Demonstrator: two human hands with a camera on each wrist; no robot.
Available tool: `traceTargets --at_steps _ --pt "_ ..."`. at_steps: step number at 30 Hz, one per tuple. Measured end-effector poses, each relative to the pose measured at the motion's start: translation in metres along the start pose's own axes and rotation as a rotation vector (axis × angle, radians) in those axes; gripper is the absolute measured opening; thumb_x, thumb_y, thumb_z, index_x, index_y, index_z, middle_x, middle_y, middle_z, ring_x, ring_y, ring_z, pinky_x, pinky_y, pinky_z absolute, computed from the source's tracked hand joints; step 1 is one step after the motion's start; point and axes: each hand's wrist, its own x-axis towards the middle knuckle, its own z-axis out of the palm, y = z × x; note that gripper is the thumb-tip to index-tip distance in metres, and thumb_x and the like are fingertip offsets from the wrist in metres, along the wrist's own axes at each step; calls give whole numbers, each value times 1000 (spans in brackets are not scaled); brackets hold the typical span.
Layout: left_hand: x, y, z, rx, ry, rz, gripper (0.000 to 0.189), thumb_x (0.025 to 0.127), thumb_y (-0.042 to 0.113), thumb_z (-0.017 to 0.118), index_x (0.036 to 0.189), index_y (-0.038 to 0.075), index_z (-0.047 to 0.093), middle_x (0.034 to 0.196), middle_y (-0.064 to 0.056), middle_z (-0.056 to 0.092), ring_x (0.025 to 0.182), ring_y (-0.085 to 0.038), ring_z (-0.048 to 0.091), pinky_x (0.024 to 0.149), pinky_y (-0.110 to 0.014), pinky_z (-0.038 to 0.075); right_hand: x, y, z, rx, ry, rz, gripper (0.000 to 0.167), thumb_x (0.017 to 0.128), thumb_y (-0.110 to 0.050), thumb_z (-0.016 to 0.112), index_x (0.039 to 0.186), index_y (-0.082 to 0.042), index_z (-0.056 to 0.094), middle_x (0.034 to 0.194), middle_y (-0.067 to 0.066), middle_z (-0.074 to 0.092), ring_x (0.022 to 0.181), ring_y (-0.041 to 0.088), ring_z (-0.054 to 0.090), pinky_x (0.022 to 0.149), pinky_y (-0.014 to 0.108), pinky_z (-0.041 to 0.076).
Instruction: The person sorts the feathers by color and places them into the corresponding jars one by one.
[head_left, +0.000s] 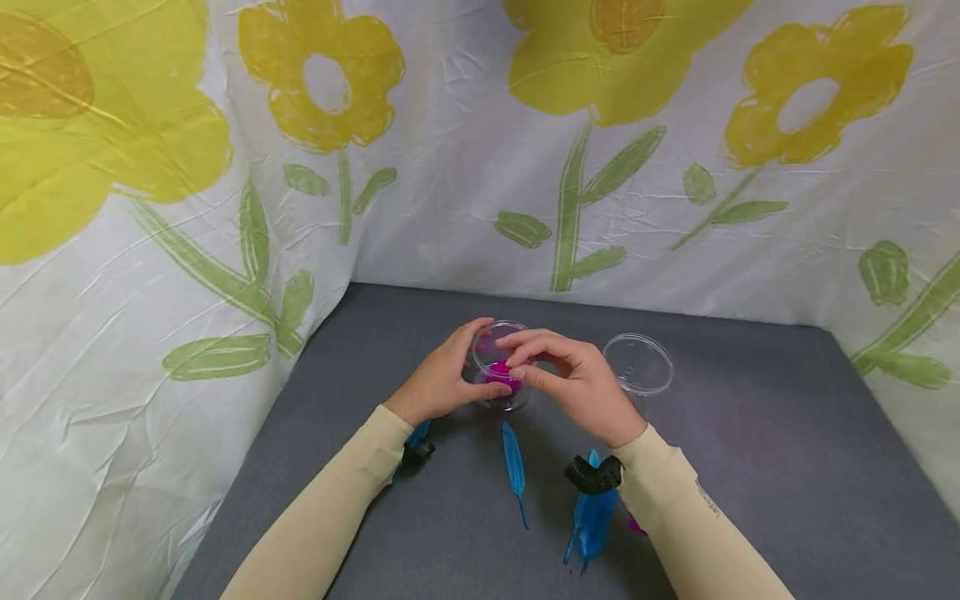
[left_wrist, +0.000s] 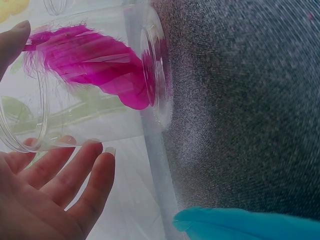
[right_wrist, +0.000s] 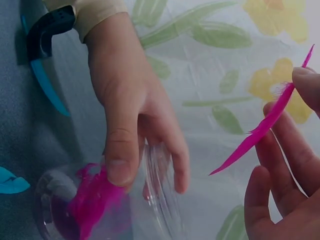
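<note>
My left hand [head_left: 446, 371] grips a clear plastic jar [head_left: 512, 403], thumb on the near side and fingers at the far side. Inside it, a magenta feather [left_wrist: 95, 57] shows through the wall in the left wrist view. Over the jar's mouth, my right hand [head_left: 577, 383] pinches a second magenta feather [right_wrist: 265, 125] near its quill between thumb and finger. The held feather hangs at a slant in the right wrist view, its tip apart from the jar there. In the head view it is mostly hidden by the fingers.
A clear round lid [head_left: 639, 390] lies right of the jar on the dark grey table [head_left: 780, 392]. A blue feather [head_left: 513, 462] lies in front of the jar. More blue feathers [head_left: 596, 521] and a bit of magenta [head_left: 635, 524] show by the right forearm. Flowered cloth [head_left: 450, 208] hangs behind.
</note>
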Motion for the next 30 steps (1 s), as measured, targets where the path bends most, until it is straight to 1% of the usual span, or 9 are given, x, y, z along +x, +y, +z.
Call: traceTargets --at_steps 5,11,14,17,21,23,28,30 --pt "0 -2 1 2 2 1 107 86 66 84 169 32 26 166 -1 45 142 -28 59 113 -52 56 3 4 1 14 9 -2 11 105 -13 72 112 -7 76 140 -1 72 143 17 59 116 33 52" --pt "0 -3 1 -3 6 13 108 86 65 84 169 31 26 164 -1 47 140 -26 60 113 -50 57 6 8 3 -2 40 6 8 103 -13 74 110 -13 78 141 -2 72 142 16 58 117 32 51" --pt "0 -3 1 3 8 19 108 86 66 84 169 31 26 164 -1 47 139 -26 61 113 -49 57 7 13 4 -21 57 21 8 103 -14 75 110 -15 78 142 -3 71 141 15 57 118 37 51" --pt "1 -4 2 9 5 22 108 86 67 84 169 31 25 164 -1 46 139 -25 60 113 -50 56 8 19 5 -31 70 24 8 102 -13 75 110 -14 79 144 -2 70 141 15 55 119 46 49" --pt "1 -3 2 17 3 20 109 86 68 83 170 31 25 165 -1 46 141 -26 59 115 -51 55 9 27 6 -59 83 21 9 102 -13 75 110 -16 80 149 -3 67 143 17 51 119 57 44" --pt "1 -3 2 23 3 21 109 85 69 83 170 31 25 165 -1 46 142 -26 59 116 -52 54 10 32 6 -86 89 22 10 102 -14 75 110 -19 80 151 -4 66 144 17 48 119 61 42" --pt "1 -3 1 18 6 24 108 85 68 83 169 31 26 165 -1 46 143 -25 58 117 -52 53 13 45 9 -154 102 47 12 103 -19 76 111 -25 81 157 -6 60 150 20 42 121 67 37" --pt "0 -3 0 14 8 24 108 86 67 84 169 31 26 164 -1 46 142 -25 58 117 -52 53 14 51 10 -178 113 66 12 103 -20 76 112 -26 81 159 -5 58 152 22 39 122 68 35"
